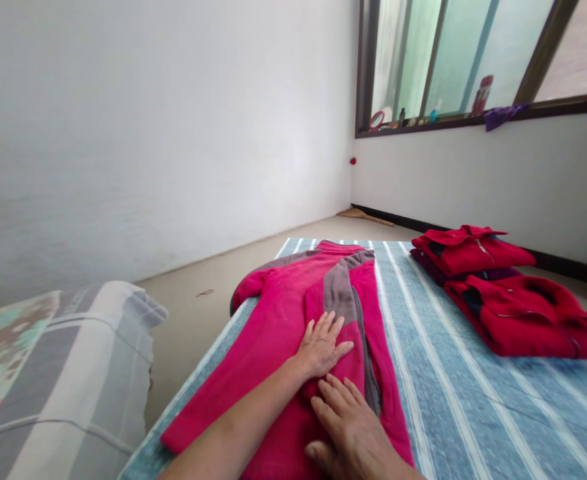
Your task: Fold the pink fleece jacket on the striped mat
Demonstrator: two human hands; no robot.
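Observation:
A bright pink jacket (283, 333) with grey shoulder panels lies flat on a blue-and-white striped cloth (423, 400). Its collar points away from me. One sleeve is folded down over the body beside a grey zip, while the other sticks out at the left edge of the cloth. My left hand (322, 345) rests flat on the folded sleeve, fingers spread. Closer to me, my right hand (348, 427) lies palm down on the lower part of that sleeve, its fingers stretched out. Neither hand grips the fabric.
Folded red garments (518, 313) are stacked at the right of the striped cloth. To the left stands a surface draped with a grey-and-white checked cover (83, 373). Beyond are a white wall and a window with a sill holding a red bottle (482, 97) and a purple cloth (504, 117).

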